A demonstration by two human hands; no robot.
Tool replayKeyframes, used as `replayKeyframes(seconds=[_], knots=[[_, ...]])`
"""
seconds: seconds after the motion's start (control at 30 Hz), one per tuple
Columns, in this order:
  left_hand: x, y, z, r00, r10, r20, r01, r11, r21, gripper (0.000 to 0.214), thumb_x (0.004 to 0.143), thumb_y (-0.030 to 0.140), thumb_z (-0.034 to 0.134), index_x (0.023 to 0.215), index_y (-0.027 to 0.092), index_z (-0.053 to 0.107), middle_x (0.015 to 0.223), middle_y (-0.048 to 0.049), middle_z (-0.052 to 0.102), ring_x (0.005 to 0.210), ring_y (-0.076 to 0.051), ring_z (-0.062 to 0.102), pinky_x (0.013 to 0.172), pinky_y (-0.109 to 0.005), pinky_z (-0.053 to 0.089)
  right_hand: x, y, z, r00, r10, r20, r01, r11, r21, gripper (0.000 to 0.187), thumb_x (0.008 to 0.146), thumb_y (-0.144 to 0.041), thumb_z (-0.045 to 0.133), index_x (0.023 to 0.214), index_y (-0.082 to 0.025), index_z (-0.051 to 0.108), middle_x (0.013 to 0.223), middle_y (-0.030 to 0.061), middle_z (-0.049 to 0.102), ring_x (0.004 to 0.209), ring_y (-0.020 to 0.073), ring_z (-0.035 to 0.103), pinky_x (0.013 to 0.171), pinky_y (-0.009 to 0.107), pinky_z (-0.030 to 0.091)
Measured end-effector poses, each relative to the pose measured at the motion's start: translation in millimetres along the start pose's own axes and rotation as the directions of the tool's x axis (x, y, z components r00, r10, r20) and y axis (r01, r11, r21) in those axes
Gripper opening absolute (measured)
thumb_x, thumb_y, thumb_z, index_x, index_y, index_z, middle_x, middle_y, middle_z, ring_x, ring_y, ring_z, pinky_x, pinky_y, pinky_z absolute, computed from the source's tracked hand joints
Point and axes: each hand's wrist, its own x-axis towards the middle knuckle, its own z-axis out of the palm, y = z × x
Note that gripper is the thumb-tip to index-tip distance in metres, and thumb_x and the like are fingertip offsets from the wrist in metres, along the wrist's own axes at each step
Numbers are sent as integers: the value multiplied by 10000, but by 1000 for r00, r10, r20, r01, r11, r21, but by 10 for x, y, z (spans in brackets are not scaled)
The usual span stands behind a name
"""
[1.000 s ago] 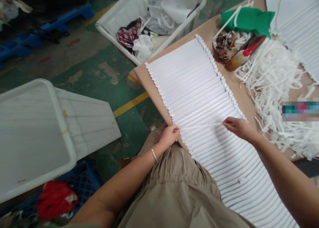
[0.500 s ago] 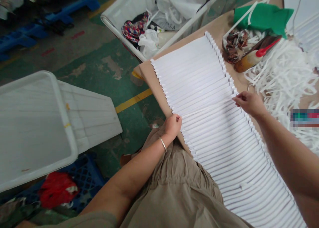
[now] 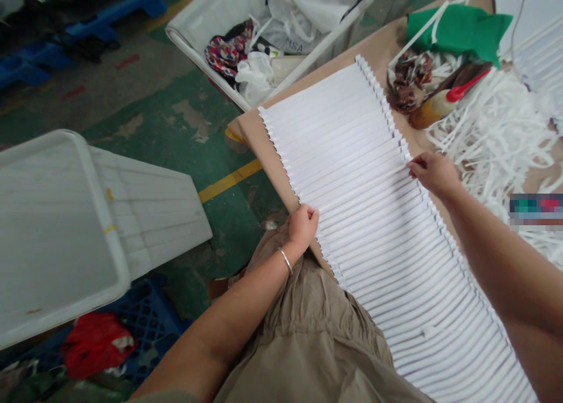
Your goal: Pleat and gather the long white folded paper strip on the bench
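Observation:
A long row of overlapping white sheets (image 3: pixel 352 156) lies fanned out on a brown table (image 3: pixel 382 45). My left hand (image 3: pixel 302 224) is closed at the row's near left edge, pinching the end of a thin white strip (image 3: pixel 360 183). My right hand (image 3: pixel 433 173) is closed at the right edge, pinching the same strip's other end. The strip lies stretched across the sheets between both hands.
A heap of loose white strips (image 3: pixel 497 133), a green cloth (image 3: pixel 457 27), a patterned bundle (image 3: pixel 407 80) and a bottle with a red cap (image 3: pixel 440 104) sit at the table's far right. A white bin of bags (image 3: pixel 268 33) stands beyond the table; another white bin (image 3: pixel 53 227) stands left.
My right hand has moved from the middle of the sheets out to their right edge, drawing the strip across the row. My left hand has stayed at the left edge.

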Motion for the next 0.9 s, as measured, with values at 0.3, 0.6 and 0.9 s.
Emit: replayKeyframes(seconds=[0.3, 0.6, 0.9], knots=[[37, 10, 10, 1000, -13, -1, 13, 999, 37, 186, 916, 270, 583, 739, 217, 562, 667, 18, 633, 643, -150, 601, 646, -255, 405, 102, 56, 129, 1000, 14, -6, -14, 1000, -20, 204, 905, -341, 653, 940, -152, 720, 810, 97, 732, 752, 207, 633, 721, 315, 442], [51, 56, -17, 1000, -15, 6, 14, 999, 28, 210, 914, 250, 589, 713, 213, 540, 667, 11, 636, 625, -152, 594, 628, -263, 388, 228, 153, 289, 1000, -29, -10, 27, 990, -139, 294, 919, -375, 582, 1045, -155, 731, 937, 132, 740, 855, 259, 645, 810, 365, 472], [37, 132, -109, 999, -45, 2, 44, 993, 110, 165, 902, 267, 603, 758, 233, 530, 681, 0, 646, 666, -184, 626, 653, -277, 411, 194, 84, 306, 1000, -4, -26, -3, 973, -229, 358, 949, -438, 518, 1098, -162, 690, 983, 168, 721, 891, 285, 633, 834, 396, 468]])
